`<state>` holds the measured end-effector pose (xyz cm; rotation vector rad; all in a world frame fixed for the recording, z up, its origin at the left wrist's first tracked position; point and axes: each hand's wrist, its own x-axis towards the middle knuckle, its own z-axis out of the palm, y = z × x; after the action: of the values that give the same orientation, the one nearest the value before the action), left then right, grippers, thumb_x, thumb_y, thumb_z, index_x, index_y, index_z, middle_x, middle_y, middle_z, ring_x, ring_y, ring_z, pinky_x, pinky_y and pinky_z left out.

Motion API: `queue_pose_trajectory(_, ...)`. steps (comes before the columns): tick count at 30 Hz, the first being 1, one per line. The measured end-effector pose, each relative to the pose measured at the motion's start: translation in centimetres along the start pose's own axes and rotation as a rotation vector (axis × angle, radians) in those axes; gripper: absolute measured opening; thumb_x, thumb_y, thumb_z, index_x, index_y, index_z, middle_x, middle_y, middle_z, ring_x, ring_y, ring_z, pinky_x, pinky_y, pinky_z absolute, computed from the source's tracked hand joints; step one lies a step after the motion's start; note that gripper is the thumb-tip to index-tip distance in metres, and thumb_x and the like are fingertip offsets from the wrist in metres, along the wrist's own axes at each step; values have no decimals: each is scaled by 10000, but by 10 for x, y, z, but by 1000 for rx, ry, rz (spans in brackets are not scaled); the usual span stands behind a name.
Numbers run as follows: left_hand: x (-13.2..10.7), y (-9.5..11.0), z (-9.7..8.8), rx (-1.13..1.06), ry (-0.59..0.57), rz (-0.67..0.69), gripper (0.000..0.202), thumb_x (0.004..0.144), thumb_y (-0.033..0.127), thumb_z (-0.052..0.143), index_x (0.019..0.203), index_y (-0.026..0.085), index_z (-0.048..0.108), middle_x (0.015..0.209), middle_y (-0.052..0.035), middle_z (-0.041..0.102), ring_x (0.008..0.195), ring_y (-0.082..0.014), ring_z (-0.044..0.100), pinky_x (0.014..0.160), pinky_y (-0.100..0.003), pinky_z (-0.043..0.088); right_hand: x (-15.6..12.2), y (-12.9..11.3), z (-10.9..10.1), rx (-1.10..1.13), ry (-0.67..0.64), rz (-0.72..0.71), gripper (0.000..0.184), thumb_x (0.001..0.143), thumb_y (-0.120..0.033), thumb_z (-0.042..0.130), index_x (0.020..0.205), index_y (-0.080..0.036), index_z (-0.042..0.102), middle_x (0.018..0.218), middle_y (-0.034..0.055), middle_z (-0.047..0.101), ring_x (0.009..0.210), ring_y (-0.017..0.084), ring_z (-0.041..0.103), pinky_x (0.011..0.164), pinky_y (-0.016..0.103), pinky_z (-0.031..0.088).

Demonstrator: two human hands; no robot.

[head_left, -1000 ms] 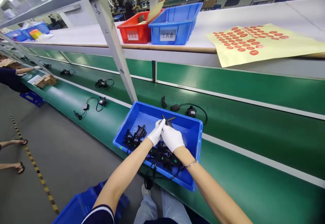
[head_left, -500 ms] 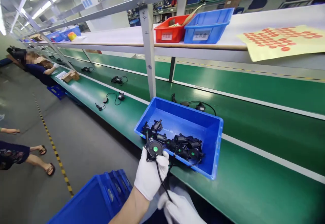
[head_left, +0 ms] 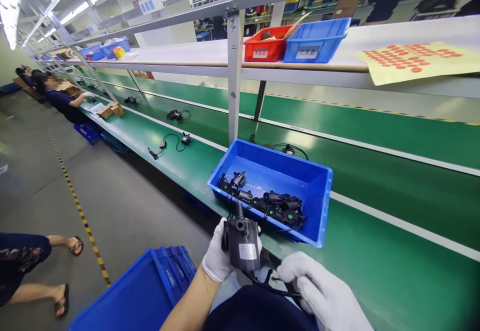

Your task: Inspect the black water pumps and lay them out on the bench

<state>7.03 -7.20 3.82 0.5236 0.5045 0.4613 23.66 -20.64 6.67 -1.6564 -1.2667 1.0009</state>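
My left hand (head_left: 217,257), in a white glove, is closed around a small black water pump (head_left: 237,245). The pump's spout points up and away, and a white label shows on its side. A black cable (head_left: 278,289) runs from its lower end toward my right hand (head_left: 323,287). That hand, also gloved, has its fingers bent and pinched on the cable. Just beyond the held pump, a blue bin (head_left: 325,210) rests on the green bench with several similar black pumps (head_left: 279,206) along its near side. Some of those pumps have green dots.
The green bench (head_left: 375,251) carries another pump with its cable (head_left: 185,139) at left. A metal post (head_left: 234,81) rises behind the bin. Stacked blue crates (head_left: 127,291) stand at lower left. A shelf holds red (head_left: 262,45) and blue boxes (head_left: 317,41). A walking person's legs (head_left: 33,291) show left.
The pump has been turned from its green-dotted round face to its labelled side and brought nearer. My right hand has moved right and up with the cable. The passer-by has moved.
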Motion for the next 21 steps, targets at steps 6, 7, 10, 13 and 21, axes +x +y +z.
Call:
queue_pose_trajectory(6, -32, 4, 0, 765, 137, 420, 882, 620, 713, 817, 1348, 264, 599, 1216, -119, 590, 1131, -337, 534, 1072, -428, 381, 7, -2, 2, 170, -33, 15, 579, 981, -709, 298, 913, -254, 650, 737, 21, 632, 657, 185, 575, 667, 290, 509)
queue_pose_trajectory(7, -35, 3, -1, 883, 162, 489, 964, 603, 703, 831, 1418, 279, 538, 1206, -120, 581, 1100, -333, 543, 1055, -428, 396, 7, -2, 4, 186, -36, 20, 599, 979, -723, 286, 932, -252, 653, 729, 20, 626, 652, 184, 569, 668, 292, 508)
queue_pose_trajectory(10, -38, -3, -9, 1126, 196, 666, 1141, 594, 664, 852, 1553, 306, 349, 1152, -111, 584, 978, -297, 586, 963, -410, 458, 10, -4, 7, 226, -61, 29, 635, 980, -737, 254, 936, -242, 649, 734, 26, 624, 657, 182, 565, 646, 287, 502)
queue_pose_trajectory(13, -36, -7, -15, 1252, 187, 875, 1221, 586, 727, 808, 1590, 313, 251, 1147, -99, 590, 913, -265, 621, 888, -395, 499, 13, -9, 7, 233, -65, 13, 640, 976, -743, 266, 903, -230, 643, 784, 45, 642, 717, 192, 588, 606, 276, 486)
queue_pose_trajectory(21, -24, -8, -10, 1338, 233, 909, 1254, 639, 907, 559, 1609, 244, 119, 1076, -80, 574, 831, -222, 633, 816, -399, 522, 24, -19, 5, 385, -76, 98, 686, 924, -815, 308, 869, -212, 629, 625, -23, 466, 497, 111, 305, 478, 249, 323)
